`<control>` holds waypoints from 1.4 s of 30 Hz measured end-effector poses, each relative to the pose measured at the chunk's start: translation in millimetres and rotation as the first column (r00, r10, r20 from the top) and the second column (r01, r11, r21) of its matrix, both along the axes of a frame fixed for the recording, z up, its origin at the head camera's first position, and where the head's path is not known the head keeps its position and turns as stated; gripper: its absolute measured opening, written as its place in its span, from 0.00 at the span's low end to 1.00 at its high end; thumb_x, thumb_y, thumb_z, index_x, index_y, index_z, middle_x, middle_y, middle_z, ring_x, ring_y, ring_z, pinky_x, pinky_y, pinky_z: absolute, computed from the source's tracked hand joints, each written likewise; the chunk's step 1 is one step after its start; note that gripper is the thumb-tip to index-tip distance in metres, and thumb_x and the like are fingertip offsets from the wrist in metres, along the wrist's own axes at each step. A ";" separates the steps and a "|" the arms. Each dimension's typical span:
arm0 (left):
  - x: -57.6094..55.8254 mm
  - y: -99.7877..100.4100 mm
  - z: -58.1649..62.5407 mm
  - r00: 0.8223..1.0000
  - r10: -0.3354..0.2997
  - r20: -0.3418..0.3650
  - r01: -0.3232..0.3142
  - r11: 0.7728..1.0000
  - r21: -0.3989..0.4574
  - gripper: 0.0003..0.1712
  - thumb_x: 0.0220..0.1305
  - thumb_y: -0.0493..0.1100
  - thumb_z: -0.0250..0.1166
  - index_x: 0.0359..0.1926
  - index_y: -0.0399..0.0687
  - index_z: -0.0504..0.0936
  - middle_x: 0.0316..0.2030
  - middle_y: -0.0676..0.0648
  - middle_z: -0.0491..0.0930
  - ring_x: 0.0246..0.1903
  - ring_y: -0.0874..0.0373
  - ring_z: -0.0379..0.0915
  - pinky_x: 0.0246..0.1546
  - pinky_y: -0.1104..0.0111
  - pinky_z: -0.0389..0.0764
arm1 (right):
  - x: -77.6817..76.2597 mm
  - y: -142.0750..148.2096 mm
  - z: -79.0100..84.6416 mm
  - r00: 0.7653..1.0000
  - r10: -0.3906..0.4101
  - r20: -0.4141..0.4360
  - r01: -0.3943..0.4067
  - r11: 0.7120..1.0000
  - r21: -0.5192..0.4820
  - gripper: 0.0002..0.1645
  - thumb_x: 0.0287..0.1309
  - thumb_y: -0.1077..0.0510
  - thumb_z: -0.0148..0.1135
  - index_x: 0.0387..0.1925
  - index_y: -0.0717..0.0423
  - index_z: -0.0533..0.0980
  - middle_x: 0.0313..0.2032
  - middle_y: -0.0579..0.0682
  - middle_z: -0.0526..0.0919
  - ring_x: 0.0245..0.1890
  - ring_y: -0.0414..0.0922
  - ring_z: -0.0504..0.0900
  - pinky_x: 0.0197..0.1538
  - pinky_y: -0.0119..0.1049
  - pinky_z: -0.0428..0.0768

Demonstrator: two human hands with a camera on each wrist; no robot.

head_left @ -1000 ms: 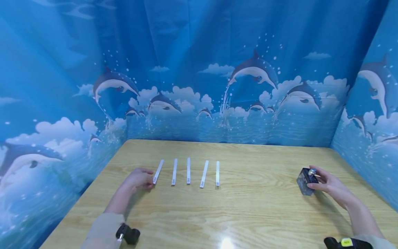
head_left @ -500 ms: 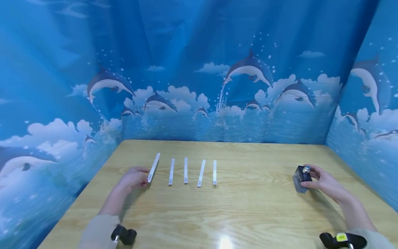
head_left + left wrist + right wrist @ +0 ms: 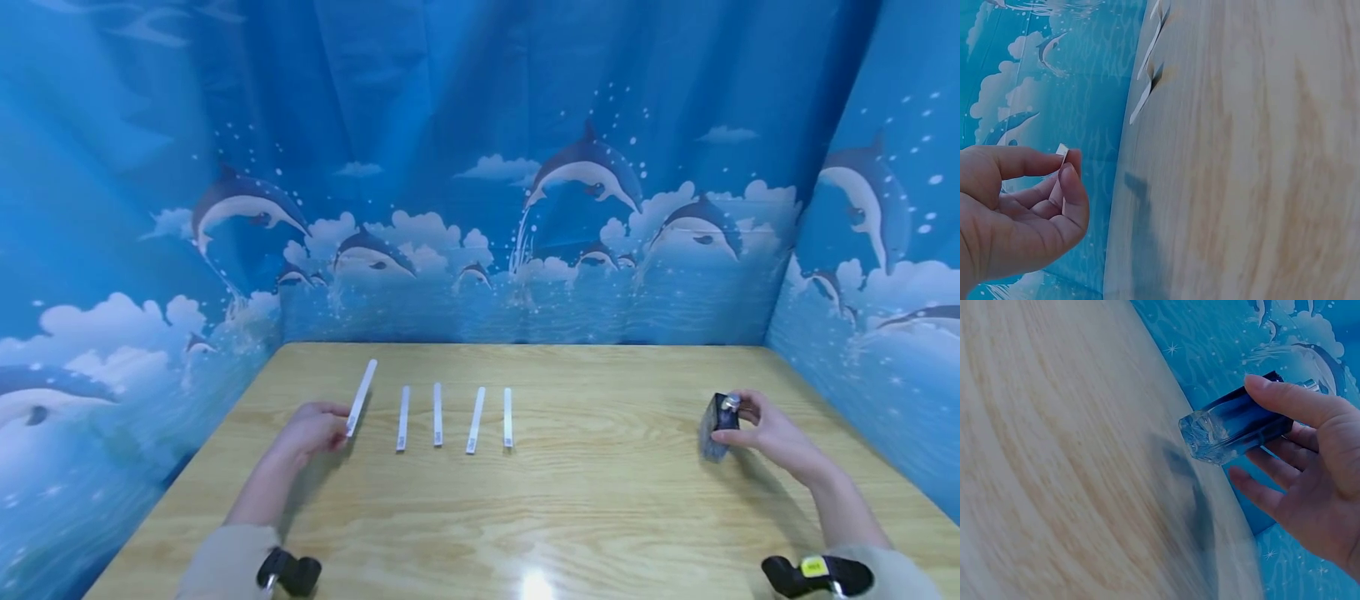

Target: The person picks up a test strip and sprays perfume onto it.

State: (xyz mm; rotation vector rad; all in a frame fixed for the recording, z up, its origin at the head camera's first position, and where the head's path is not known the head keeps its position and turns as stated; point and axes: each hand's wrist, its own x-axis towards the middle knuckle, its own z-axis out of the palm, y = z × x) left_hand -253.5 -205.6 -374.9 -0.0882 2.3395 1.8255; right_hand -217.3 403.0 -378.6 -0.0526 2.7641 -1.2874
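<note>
My left hand (image 3: 313,429) pinches a white paper test strip (image 3: 362,398) by its near, printed end. The strip tilts up, its far end raised above the table. In the left wrist view thumb and forefinger meet on the strip's end (image 3: 1062,150). On the right, my right hand (image 3: 772,435) grips a dark blue glass perfume bottle (image 3: 715,429) between thumb and fingers. Its thick clear base (image 3: 1200,439) faces away from the palm in the right wrist view, and its shadow falls apart from it on the wood. The metal spray neck (image 3: 731,402) shows at the top.
Several more white strips, among them a strip (image 3: 402,418) nearest the left hand and a strip (image 3: 507,417) at the right end, lie in a spaced row on the wooden table (image 3: 600,500). A blue dolphin-print curtain (image 3: 480,167) stands behind and at both sides.
The left hand has lifted the leftmost strip off the table, its far end rising. The right hand has turned the bottle a little. The head view has shifted slightly; the other strips still lie in place.
</note>
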 end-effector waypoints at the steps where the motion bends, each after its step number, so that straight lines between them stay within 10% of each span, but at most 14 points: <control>1: -0.6 -0.1 0.4 1.000 -0.004 -0.005 0.004 1.000 -0.003 0.25 0.48 0.22 0.50 0.51 0.14 0.64 0.22 0.47 0.70 0.17 0.63 0.66 0.18 0.76 0.72 | 0.2 -0.1 2.1 1.000 -0.001 0.002 0.001 1.000 0.001 0.57 0.57 0.51 0.62 0.65 0.78 0.36 0.61 0.82 0.46 0.61 0.74 0.47 0.57 0.66 0.58; 20: -1.3 13.8 7.6 0.999 -0.021 -0.045 0.020 0.999 -0.032 0.18 0.55 0.26 0.52 0.47 0.17 0.68 0.22 0.49 0.71 0.21 0.63 0.67 0.23 0.74 0.75 | 9.6 -24.0 22.6 0.991 -0.050 -0.122 0.046 0.998 -0.035 0.51 0.64 0.48 0.53 0.67 0.73 0.35 0.62 0.79 0.47 0.61 0.74 0.52 0.56 0.63 0.62; 27: -5.7 23.0 6.8 0.999 -0.024 -0.034 0.024 1.000 -0.015 0.17 0.61 0.28 0.51 0.49 0.18 0.68 0.22 0.48 0.72 0.21 0.63 0.68 0.23 0.74 0.76 | 8.4 -34.9 25.4 0.961 -0.044 -0.274 0.025 0.997 -0.071 0.42 0.67 0.54 0.50 0.66 0.72 0.40 0.58 0.78 0.55 0.57 0.71 0.60 0.39 0.15 0.69; 42: -5.3 48.1 14.0 0.991 -0.108 -0.076 0.104 0.993 -0.055 0.14 0.62 0.30 0.53 0.44 0.18 0.71 0.21 0.49 0.72 0.21 0.63 0.68 0.22 0.74 0.74 | 12.4 -50.7 27.0 0.911 -0.005 -0.411 0.014 1.000 0.019 0.39 0.67 0.55 0.49 0.72 0.52 0.42 0.54 0.78 0.65 0.50 0.63 0.72 0.36 0.23 0.75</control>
